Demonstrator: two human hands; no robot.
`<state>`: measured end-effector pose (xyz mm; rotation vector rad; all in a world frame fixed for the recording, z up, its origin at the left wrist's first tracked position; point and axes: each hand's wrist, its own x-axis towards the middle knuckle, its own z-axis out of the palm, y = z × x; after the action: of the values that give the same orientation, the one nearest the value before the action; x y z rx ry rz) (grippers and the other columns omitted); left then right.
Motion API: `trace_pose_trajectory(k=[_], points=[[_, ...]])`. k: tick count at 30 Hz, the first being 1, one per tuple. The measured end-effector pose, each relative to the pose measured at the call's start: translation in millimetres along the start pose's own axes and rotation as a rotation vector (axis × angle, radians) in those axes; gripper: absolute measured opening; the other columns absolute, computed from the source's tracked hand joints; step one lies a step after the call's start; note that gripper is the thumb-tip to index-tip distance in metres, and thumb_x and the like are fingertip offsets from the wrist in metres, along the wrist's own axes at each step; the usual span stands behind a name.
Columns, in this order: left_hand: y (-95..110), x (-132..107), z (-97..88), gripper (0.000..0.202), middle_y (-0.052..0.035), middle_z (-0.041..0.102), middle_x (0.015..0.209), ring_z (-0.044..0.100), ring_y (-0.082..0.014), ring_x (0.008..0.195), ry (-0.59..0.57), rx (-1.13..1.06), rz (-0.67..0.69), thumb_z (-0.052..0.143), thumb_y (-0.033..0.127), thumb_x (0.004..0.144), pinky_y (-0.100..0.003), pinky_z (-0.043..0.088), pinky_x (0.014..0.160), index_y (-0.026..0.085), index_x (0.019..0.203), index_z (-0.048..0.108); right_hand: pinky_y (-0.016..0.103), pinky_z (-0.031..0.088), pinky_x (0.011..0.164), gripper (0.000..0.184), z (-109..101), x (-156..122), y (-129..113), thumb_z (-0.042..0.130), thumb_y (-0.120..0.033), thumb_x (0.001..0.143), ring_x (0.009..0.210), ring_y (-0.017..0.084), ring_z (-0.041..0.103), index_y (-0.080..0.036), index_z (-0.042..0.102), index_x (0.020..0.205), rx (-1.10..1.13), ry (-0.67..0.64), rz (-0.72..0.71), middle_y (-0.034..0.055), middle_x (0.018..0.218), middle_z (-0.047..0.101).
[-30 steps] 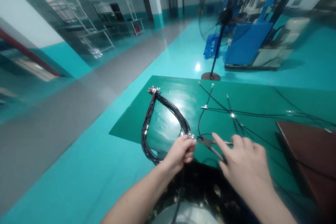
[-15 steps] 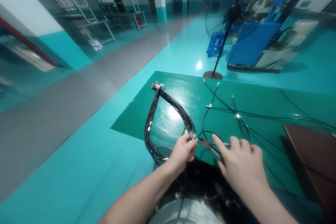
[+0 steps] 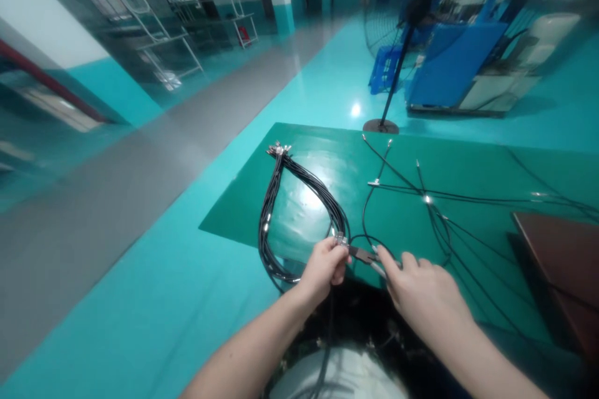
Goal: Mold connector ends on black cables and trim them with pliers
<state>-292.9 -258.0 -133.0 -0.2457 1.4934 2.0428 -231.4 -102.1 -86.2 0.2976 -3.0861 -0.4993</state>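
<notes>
My left hand (image 3: 325, 268) pinches a small metal fitting (image 3: 340, 239) at the end of a black cable, which hangs down below the fist. From the right, the jaws of a pair of pliers (image 3: 362, 254) meet the fitting. My right hand (image 3: 423, 293) is wrapped round the pliers' handles, its index finger along the upper side. Just beyond my left hand lies a looped bundle of black cables (image 3: 322, 193), with metal ends gathered at its far tip. Whether the jaws grip the fitting or only touch it, I cannot tell.
Loose black cables (image 3: 402, 187) with metal joints cross the green tabletop (image 3: 238, 212). A brown board (image 3: 556, 255) lies at the right. Beneath my hands is a white rounded thing (image 3: 341, 377). Beyond the table stand a fan (image 3: 397, 68) and a blue machine (image 3: 453, 62).
My right hand has closed further round the pliers, and the handles are closer together. The left hand keeps its pinch on the fitting, nearly in place. The view has shifted slightly.
</notes>
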Motion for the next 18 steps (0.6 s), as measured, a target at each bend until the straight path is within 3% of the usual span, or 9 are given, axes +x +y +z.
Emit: trace_pose_trajectory(k=[5,9,13,18], points=[[-3.4,0.5,-2.6,0.008,0.0059,0.045,0.047,0.024,-0.0014,0.03,0.002,0.018,-0.017,0.052,0.019,0.059,-0.017,0.011,0.031,0.016,0.064,0.046,0.025,0.022,0.044,0.042,-3.0,0.4,2.7,0.048,-0.02,0.08,0.055,0.02,0.059,-0.027,0.051,0.121,0.06,-0.084,-0.026,0.0053,0.068,0.059],[-7.1,-1.6,1.8,0.011,0.009,0.038,0.043,0.022,-0.0011,0.03,0.067,0.052,0.036,0.053,0.02,0.059,-0.016,0.011,0.031,0.018,0.063,0.042,0.024,0.02,0.043,0.039,-5.9,2.2,10.3,0.048,-0.023,0.079,0.055,0.021,0.061,-0.028,0.053,0.117,0.194,-0.222,-0.033,0.0049,0.071,0.062],[-7.1,-5.6,6.4,0.013,0.0102,0.034,0.041,0.021,-0.0009,0.03,0.102,0.095,0.058,0.053,0.021,0.059,-0.015,0.012,0.031,0.018,0.061,0.04,0.025,0.026,0.048,0.034,-6.3,7.4,22.7,0.048,-0.023,0.076,0.065,0.022,0.062,-0.033,0.059,0.107,0.403,-0.31,-0.059,0.0028,0.074,0.066],[-7.5,-7.9,6.9,0.014,0.0094,0.036,0.041,0.022,-0.0011,0.03,0.055,0.095,0.021,0.053,0.022,0.058,-0.016,0.011,0.031,0.018,0.06,0.04,0.024,0.033,0.054,0.023,-1.6,18.8,43.1,0.049,-0.026,0.073,0.066,0.018,0.059,-0.032,0.066,0.087,0.783,-0.446,-0.113,-0.0008,0.071,0.065]])
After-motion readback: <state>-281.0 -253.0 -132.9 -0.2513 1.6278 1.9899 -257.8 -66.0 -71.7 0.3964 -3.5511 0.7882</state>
